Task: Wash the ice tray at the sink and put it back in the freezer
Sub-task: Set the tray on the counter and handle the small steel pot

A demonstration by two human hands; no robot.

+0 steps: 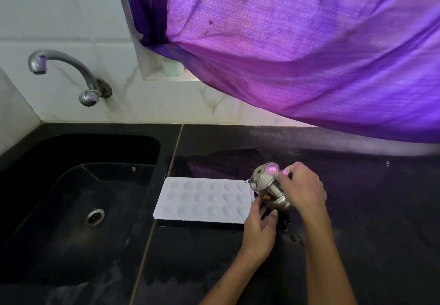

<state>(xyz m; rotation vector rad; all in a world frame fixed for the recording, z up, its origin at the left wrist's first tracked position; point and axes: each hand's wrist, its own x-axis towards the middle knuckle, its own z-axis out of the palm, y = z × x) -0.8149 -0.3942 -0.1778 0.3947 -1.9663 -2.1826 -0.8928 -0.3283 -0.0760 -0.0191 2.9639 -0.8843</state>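
Lying beside sink [78,185], ice tray [202,200] apparently touches left hand [260,229].

— What can't you make out here?

— The right end of the ice tray [202,200] is covered by a steel pot [267,189] and the left hand [259,228], so its last moulds and far corner are hidden.

— And the pot?

— Its mouth faces away and its handle is buried under the right hand [302,188]. The small sticker on its side is too small to read.

— Anything cut off?

— Both forearms run out at the bottom edge. The sink [78,200] is clipped at the left and bottom. The purple curtain [297,50] leaves at the top and right, hiding the window and half of a pale cup [172,68] on the sill.

— The specks on the table [369,209]?

— Too small to identify.
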